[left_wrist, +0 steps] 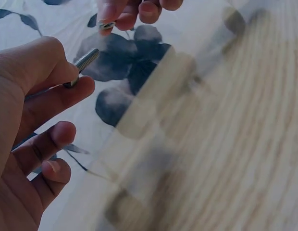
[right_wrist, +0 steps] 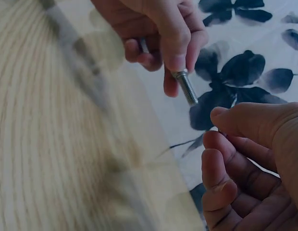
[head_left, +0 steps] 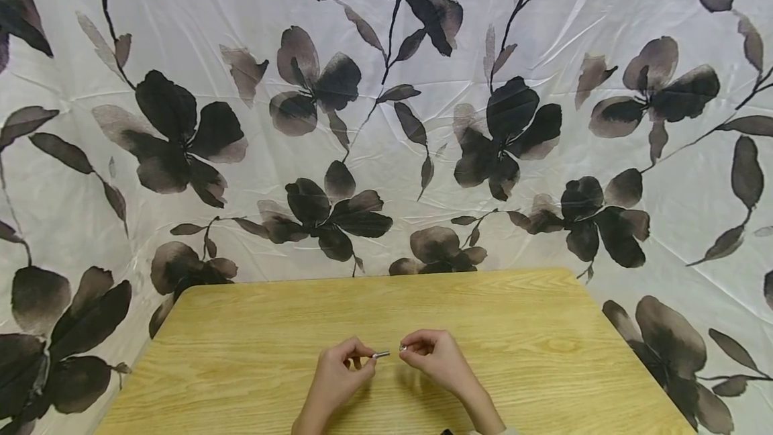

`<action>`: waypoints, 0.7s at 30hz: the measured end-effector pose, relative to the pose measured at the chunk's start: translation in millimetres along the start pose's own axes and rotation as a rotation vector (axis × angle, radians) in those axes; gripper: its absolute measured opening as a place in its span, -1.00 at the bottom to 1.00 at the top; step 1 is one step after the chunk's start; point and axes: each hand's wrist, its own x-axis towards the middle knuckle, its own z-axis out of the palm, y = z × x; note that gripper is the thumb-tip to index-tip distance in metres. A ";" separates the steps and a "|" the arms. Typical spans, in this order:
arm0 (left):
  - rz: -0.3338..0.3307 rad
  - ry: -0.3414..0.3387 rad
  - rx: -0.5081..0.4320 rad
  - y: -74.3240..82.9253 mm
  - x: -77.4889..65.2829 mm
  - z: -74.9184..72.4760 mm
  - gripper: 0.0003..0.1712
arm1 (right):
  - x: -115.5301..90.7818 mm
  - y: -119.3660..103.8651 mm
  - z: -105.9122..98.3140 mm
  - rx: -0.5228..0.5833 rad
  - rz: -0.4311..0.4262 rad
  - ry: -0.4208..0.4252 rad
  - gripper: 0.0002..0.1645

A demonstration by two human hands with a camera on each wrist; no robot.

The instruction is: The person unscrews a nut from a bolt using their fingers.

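Note:
My left hand [head_left: 343, 369] pinches a silvery threaded bolt [head_left: 382, 354] by its head end, between thumb and forefinger. The bolt's shank [left_wrist: 87, 60] sticks out toward the other hand, its threads plain in both wrist views. Facing it, my right hand [head_left: 441, 361] holds a small shiny metal nut [left_wrist: 107, 25] between thumb and fingertips. A short gap separates the bolt's free end from the nut. From the right wrist, the thumb and forefinger hide nearly all of the nut. The other fingers of the left hand [left_wrist: 43, 96] are loosely bent beneath the bolt.
Both hands are above a light wood-grain table [head_left: 253, 327] with rounded far corners. Behind and at both sides hangs a white cloth [head_left: 423, 173] printed with dark flowers. A small black object [head_left: 446, 432] shows at the bottom edge, beside the right wrist.

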 end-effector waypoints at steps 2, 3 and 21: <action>-0.001 -0.002 0.012 -4.3 0.0 1.7 -0.92 | 1.2 3.6 1.3 -0.033 -0.001 0.000 -0.76; -0.001 -0.003 0.022 -5.9 -0.1 2.5 -0.92 | 1.5 5.1 2.0 -0.046 0.002 -0.002 -0.77; -0.094 -0.065 0.092 -20.4 -0.8 8.8 -0.85 | -0.4 19.4 13.2 -0.121 0.064 -0.033 -0.90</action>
